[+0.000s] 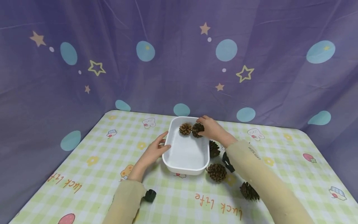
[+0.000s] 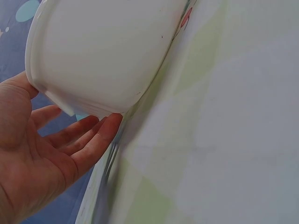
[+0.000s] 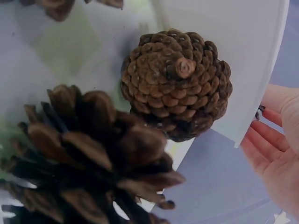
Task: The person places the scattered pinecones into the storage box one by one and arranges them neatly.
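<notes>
A white rectangular tub (image 1: pixel 185 152) sits at the table's middle, with a light brown pine cone (image 1: pixel 185 129) inside its far end. My left hand (image 1: pixel 153 151) holds the tub's left side, thumb at the rim and fingers against the outer wall; the left wrist view shows this hand (image 2: pixel 56 144) below the wall. Over the far right corner, my right hand (image 1: pixel 213 129) pinches a darker pine cone (image 1: pixel 197 130) inside the tub. That cone is mostly hidden behind the rim in the right wrist view, where the hand (image 3: pixel 280 140) appears at the edge.
Right of the tub lie more pine cones: one against its wall (image 1: pixel 214 149), a round brown cone (image 1: pixel 216 172) by the near corner, and a dark cone (image 1: pixel 250 191) under the right forearm. A checked cloth (image 1: pixel 173 199) covers the table; a purple curtain (image 1: pixel 179 81) hangs behind.
</notes>
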The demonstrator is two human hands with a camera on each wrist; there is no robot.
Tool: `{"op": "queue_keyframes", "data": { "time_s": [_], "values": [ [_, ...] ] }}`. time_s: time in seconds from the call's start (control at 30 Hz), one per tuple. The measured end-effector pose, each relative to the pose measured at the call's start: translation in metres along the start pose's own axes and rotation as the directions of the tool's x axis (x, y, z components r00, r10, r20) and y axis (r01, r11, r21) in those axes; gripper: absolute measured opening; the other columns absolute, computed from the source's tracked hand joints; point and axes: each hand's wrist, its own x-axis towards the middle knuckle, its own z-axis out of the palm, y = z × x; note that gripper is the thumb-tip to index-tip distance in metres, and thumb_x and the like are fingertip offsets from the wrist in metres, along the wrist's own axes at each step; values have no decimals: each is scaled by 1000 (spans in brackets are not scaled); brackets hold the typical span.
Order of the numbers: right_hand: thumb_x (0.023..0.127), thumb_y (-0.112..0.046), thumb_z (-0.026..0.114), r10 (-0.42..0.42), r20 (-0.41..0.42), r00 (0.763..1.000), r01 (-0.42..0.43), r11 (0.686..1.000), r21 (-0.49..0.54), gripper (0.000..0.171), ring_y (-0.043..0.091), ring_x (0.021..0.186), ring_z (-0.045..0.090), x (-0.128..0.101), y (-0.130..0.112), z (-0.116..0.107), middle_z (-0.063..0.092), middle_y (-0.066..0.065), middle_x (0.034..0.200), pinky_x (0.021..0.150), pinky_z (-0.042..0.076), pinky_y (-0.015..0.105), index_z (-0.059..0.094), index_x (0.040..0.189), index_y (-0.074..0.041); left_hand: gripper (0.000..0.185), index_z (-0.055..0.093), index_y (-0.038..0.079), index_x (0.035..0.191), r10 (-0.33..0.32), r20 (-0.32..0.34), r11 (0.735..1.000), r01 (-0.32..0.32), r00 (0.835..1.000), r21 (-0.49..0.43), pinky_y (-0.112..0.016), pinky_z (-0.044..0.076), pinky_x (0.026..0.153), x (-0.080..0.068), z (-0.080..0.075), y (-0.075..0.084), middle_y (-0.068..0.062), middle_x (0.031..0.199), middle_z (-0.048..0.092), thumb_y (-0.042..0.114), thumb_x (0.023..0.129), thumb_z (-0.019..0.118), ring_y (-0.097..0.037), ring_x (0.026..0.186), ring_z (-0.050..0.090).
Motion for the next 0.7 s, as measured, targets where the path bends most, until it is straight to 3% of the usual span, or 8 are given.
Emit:
{"op": "queue_keyframes", "data": {
  "time_s": [0.17,0.43,0.53,0.7],
  "values": [
    [78,-16,72,-22,0,1000,22,1000,-12,50,28,103,54,-5,1,-3,54,14,115,87,49,38,54,122,-2,62,25,32,143,-4,14,1000,4,1000,-17,-35,53,81,-3,-2,5,-12,133,45,26,90,57,-27,105,57],
    [79,-14,70,-72,-11,997,72,997,7,42,28,98,57,-20,6,-18,57,16,110,83,51,39,57,117,-1,64,22,21,146,-17,52,999,19,998,-32,-40,52,85,-16,-3,28,-19,135,42,21,91,55,-35,109,54],
    [80,-15,69,-85,-21,996,85,996,4,39,30,97,58,-26,13,-24,58,16,108,82,51,40,58,115,-1,64,22,22,145,-15,48,999,16,999,-35,-39,52,85,-14,-3,25,-19,135,42,21,91,55,-35,109,54],
    [80,-17,69,-82,-9,997,82,997,2,39,32,97,58,-39,26,-35,59,17,109,81,51,42,58,114,0,63,25,30,143,-3,15,1000,4,1000,-22,-35,53,81,-4,-1,7,-14,132,46,26,89,57,-29,105,57]
  ]
}}
